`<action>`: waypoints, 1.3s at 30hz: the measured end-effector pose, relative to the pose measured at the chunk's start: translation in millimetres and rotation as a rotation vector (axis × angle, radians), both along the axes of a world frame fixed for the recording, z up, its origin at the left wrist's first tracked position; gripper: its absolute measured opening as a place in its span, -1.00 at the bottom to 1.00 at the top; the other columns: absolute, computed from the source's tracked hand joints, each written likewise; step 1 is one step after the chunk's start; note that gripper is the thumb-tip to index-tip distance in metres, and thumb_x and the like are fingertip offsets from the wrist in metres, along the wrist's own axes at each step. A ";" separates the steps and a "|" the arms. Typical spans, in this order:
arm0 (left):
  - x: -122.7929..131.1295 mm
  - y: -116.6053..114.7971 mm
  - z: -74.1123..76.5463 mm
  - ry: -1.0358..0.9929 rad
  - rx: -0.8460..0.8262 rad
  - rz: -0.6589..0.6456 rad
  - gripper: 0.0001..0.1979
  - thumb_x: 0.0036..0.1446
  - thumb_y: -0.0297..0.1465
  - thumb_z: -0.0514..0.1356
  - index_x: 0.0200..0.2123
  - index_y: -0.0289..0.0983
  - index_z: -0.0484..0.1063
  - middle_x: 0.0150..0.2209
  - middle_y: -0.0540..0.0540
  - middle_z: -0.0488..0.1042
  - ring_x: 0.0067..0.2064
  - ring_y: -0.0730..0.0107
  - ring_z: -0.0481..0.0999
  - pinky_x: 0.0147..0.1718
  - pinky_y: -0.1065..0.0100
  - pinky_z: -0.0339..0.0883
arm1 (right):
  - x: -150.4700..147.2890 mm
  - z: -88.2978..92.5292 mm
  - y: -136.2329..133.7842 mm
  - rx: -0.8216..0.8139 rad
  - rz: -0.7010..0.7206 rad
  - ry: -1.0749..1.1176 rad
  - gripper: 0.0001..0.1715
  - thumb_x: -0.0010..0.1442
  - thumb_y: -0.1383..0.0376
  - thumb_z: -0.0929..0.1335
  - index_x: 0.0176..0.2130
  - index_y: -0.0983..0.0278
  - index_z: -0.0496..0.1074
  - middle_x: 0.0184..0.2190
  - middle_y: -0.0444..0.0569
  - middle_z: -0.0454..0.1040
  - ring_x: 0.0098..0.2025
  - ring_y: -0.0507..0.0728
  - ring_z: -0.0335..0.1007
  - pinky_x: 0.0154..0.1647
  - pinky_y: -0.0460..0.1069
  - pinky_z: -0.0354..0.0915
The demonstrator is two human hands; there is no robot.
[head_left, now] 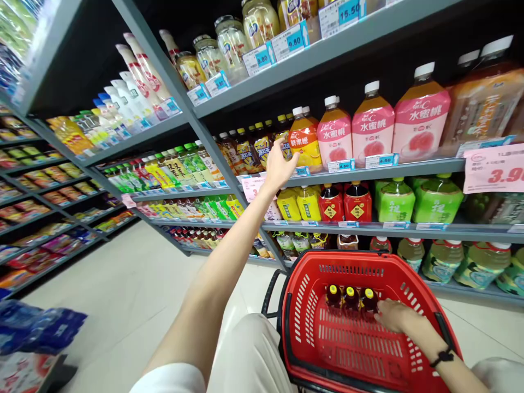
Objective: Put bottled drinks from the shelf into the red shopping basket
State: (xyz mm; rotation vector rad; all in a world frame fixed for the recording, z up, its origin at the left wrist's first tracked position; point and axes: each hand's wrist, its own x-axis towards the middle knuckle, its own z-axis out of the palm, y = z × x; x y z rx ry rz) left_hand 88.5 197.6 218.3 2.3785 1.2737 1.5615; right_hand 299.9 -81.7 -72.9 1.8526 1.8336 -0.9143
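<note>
My left hand reaches to the middle shelf, thumb and fingers apart, with nothing visible in it. It is in front of the dark, yellow-capped drink bottles and close to the left side of a bottle with an orange-and-yellow label. Whether the fingertips touch a bottle is hidden. Down in the red shopping basket, three dark bottles with yellow caps stand side by side. My right hand is beside the rightmost one, its loosely extended fingers at or against that bottle's side.
Large pink-labelled bottles continue along the middle shelf. Below are yellow, red and green bottles, and above are glass jars. A pink price sign juts from the shelf. Blue-wrapped packs stand at lower left.
</note>
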 end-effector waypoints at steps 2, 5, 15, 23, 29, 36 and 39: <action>17.3 12.2 5.3 0.052 -0.017 -0.030 -0.07 0.14 -0.21 0.44 0.43 -0.43 0.12 0.42 -0.51 0.23 0.47 -0.17 0.21 0.44 -0.04 0.05 | 0.6 -0.2 -2.2 0.011 0.001 0.006 -0.48 0.49 0.33 0.22 0.23 0.56 0.51 0.21 0.45 0.49 0.28 0.41 0.48 0.28 0.19 0.38; 39.4 30.8 9.3 0.031 -0.051 -0.107 0.15 0.05 0.03 0.48 0.48 -0.35 0.00 0.50 -0.53 0.03 0.55 -0.28 -0.02 0.49 -0.14 -0.14 | 2.7 0.0 -4.6 0.027 -0.004 0.010 -0.49 0.48 0.32 0.23 0.22 0.55 0.52 0.21 0.46 0.49 0.28 0.40 0.49 0.27 0.18 0.39; 48.9 54.4 10.7 -0.078 -0.119 -0.102 0.18 0.02 0.14 0.45 0.50 -0.20 -0.04 0.33 -0.41 0.38 0.36 -0.13 0.40 0.40 -0.10 0.13 | 5.4 19.2 -9.2 0.086 -0.033 0.054 -0.51 0.46 0.33 0.24 0.18 0.52 0.56 0.17 0.44 0.52 0.25 0.42 0.51 0.26 0.20 0.41; 45.9 38.0 -0.1 -0.146 -0.019 -0.003 0.01 0.10 0.02 0.45 0.47 -0.11 0.08 0.28 -0.28 0.46 0.31 -0.13 0.45 0.39 -0.12 0.14 | 6.7 30.0 -12.1 0.053 -0.031 0.047 -0.49 0.48 0.30 0.24 0.21 0.55 0.53 0.19 0.43 0.52 0.27 0.41 0.49 0.26 0.17 0.40; 46.7 23.4 -10.3 -0.201 0.056 0.036 0.04 0.15 -0.04 0.42 0.49 -0.11 -0.09 0.26 -0.27 0.43 0.33 -0.07 0.42 0.41 -0.10 0.11 | 8.5 24.2 -11.1 0.045 -0.027 0.041 -0.51 0.46 0.32 0.26 0.17 0.59 0.56 0.16 0.49 0.52 0.24 0.43 0.52 0.25 0.18 0.39; 54.3 18.5 0.3 -0.356 -0.001 0.161 -0.07 0.03 -0.11 0.50 0.35 -0.15 0.15 0.30 -0.21 0.43 0.34 -0.02 0.42 0.42 0.01 0.14 | 3.0 14.3 -8.0 0.074 -0.017 0.064 -0.54 0.45 0.33 0.28 0.15 0.54 0.57 0.14 0.46 0.54 0.23 0.45 0.52 0.23 0.20 0.41; 52.5 27.6 0.2 -0.501 0.057 0.193 -0.08 0.11 -0.04 0.45 0.39 -0.18 0.10 0.37 -0.24 0.36 0.40 0.04 0.36 0.43 0.10 0.14 | 3.5 11.3 -7.9 0.089 -0.030 0.074 -0.56 0.45 0.33 0.28 0.12 0.53 0.60 0.10 0.46 0.56 0.20 0.46 0.55 0.21 0.20 0.42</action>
